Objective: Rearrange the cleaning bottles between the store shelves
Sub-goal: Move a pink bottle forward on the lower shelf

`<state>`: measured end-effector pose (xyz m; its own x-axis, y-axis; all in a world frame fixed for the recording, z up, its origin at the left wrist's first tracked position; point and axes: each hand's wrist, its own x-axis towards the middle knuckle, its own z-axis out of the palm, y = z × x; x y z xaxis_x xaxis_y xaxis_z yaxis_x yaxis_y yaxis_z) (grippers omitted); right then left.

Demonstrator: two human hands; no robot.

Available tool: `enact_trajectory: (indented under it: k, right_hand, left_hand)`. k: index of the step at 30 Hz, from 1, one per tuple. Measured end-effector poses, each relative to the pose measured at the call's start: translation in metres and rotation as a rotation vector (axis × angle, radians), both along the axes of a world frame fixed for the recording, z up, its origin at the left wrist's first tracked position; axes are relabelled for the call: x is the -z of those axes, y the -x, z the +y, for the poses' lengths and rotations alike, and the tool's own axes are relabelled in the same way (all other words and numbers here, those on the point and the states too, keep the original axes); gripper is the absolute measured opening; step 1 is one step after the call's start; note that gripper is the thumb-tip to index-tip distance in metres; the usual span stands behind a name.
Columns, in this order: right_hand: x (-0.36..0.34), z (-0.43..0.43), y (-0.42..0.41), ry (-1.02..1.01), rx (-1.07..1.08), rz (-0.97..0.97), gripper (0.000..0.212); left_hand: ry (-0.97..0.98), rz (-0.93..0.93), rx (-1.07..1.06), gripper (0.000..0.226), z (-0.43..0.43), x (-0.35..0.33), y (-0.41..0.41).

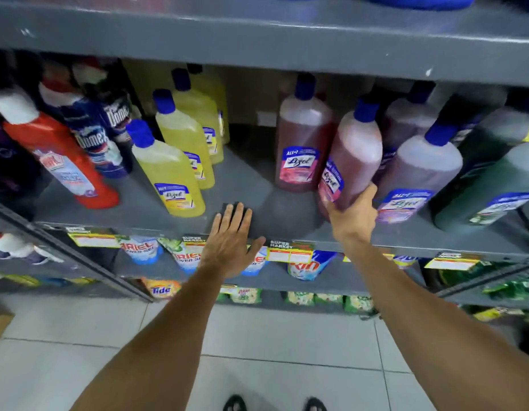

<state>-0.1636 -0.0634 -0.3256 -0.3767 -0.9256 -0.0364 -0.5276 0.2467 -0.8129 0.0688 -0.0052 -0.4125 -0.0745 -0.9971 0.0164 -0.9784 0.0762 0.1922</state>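
Your right hand (351, 213) has its grip wrapped low around the front pink bottle (351, 155), thumb on the label side and fingers (368, 192) curling round the far side. The bottle stands on the grey shelf (245, 179), leaning a little towards the left, just in front of a second pink bottle (302, 134) and touching the lilac bottle (417, 170) on its right. Your left hand (230, 244) is flat and spread wide, holding nothing, its fingertips at the shelf's front edge beside a small dark block (236, 207).

The hold looks low for a tall, full bottle, so it will likely want to tip at the blue cap (365, 109). Slide your grip up towards the middle of the body before you lift, or bring the free left hand under the base once it clears the edge. Pull it straight out towards you rather than sideways, since the lilac neighbour leans close and could topple with it.

The bare stretch of shelf between the pink bottles and the yellow bottles (171, 170) looks like the handiest spot if you only mean to shift it along; set the base flat and turn the label to the front. Mind the upper shelf (257, 40), which sits close over the caps, so keep the lift shallow.
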Motion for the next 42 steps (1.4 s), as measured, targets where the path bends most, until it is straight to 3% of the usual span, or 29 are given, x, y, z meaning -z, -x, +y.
enact_trajectory:
  k: [10, 14, 19, 22, 30, 35, 42]
  right_hand:
    - [0.005, 0.018, 0.014, -0.005, -0.138, 0.022, 0.065]
    - [0.005, 0.015, 0.027, -0.072, -0.307, -0.082, 0.06]
    - [0.011, -0.001, 0.029, -0.184, -0.446, -0.186, 0.071]
    - [0.013, 0.0, 0.019, -0.181, -0.432, -0.142, 0.078]
    - [0.021, -0.011, 0.011, -0.128, -0.471, -0.127, 0.066]
    - [0.037, -0.007, 0.003, -0.051, -0.433, -0.088, 0.079]
    - [0.038, -0.009, 0.003, -0.005, -0.432, -0.089, 0.066]
  left_hand:
    - [0.01, -0.053, 0.028, 0.081, 0.002, 0.002, -0.011]
    - [-0.011, -0.037, -0.003, 0.088, 0.002, 0.002, -0.014]
    - [-0.046, 0.014, 0.019, 0.09, -0.001, 0.005, -0.022]
    - [-0.058, 0.016, 0.021, 0.09, -0.003, 0.006, -0.023]
    - [-0.05, 0.006, 0.006, 0.092, -0.004, 0.007, -0.023]
    - [-0.061, 0.038, -0.007, 0.092, -0.003, 0.006, -0.022]
    - [-0.134, 0.051, -0.026, 0.083, -0.006, -0.001, -0.02]
